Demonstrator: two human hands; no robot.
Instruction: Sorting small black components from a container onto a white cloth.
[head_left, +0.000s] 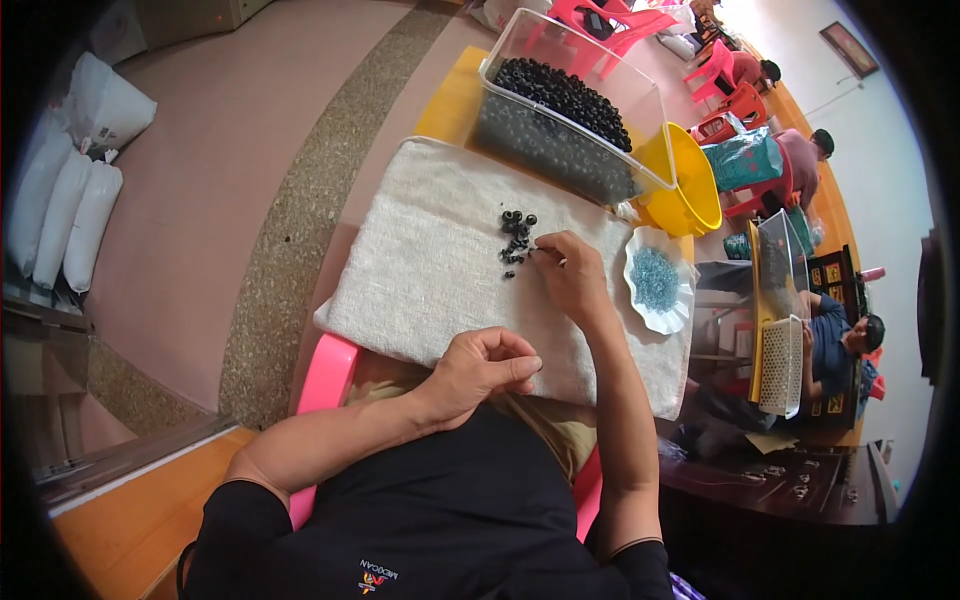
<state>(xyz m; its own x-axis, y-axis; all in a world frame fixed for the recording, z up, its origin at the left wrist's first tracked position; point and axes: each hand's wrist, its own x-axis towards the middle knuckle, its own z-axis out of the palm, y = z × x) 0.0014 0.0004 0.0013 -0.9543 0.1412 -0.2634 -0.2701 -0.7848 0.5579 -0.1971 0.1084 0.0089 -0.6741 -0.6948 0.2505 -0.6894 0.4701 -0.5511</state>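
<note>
A small cluster of shiny black beads [517, 235] lies loose on a white towel [420, 240] that covers the tabletop. At the right side of this cluster is my right hand [572, 275], its thumb and index finger pinched together at the beads; whatever sits between the fingertips is too small to make out. My left hand [483, 368] is held over the towel's near edge, thumb against the curled fingers. A tiny dark spot shows at its fingertips, but I cannot tell what it is. To the right of my right hand stands a white scalloped dish [645, 240] holding small pale-blue pieces [656, 280].
Behind the towel stands a clear plastic bin [575, 165] full of black beads, with a yellow bucket [705, 185] at its right. White sacks [92, 225] lean at the far left. People sit working on the right, one beside a white perforated basket [782, 365].
</note>
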